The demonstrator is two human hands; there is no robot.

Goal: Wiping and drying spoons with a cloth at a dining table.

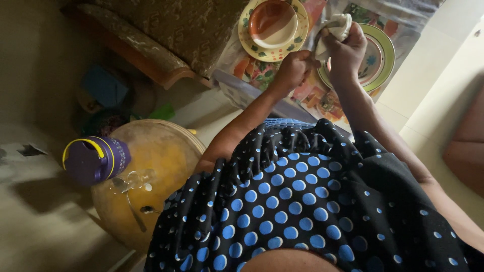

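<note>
The person's left hand (pixel 292 68) and right hand (pixel 348 50) meet over a bench (pixel 242 90) covered with a glossy floral plastic cloth. Both hands grip a crumpled white cloth (pixel 337 27): the right hand's fingers (pixel 356 31) are closed around its upper bunch, and the left hand is curled into a fist on its lower end, so the fabric is pulled between them, as if to bunch or wring it into a pad.

The cloth sits just above a flat round ceramic plate with a green rim and flower print (pixel 384 58), which lies on the bench under the right hand, close enough for the cloth to reach it. Beside it, to the left, a deeper round bowl with an orange centre and leaf-patterned cream rim (pixel 274 27) rests on the same covering, apart from the hands.

A patterned brown upholstered seat (pixel 171 30) stands against the bench's far side. Lower left, on a round yellowish surface (pixel 156 166), stand a purple bottle with a yellow handle (pixel 95 158), a clear glass (pixel 132 180) and a metal spoon (pixel 138 214), all well apart from the hands.
</note>
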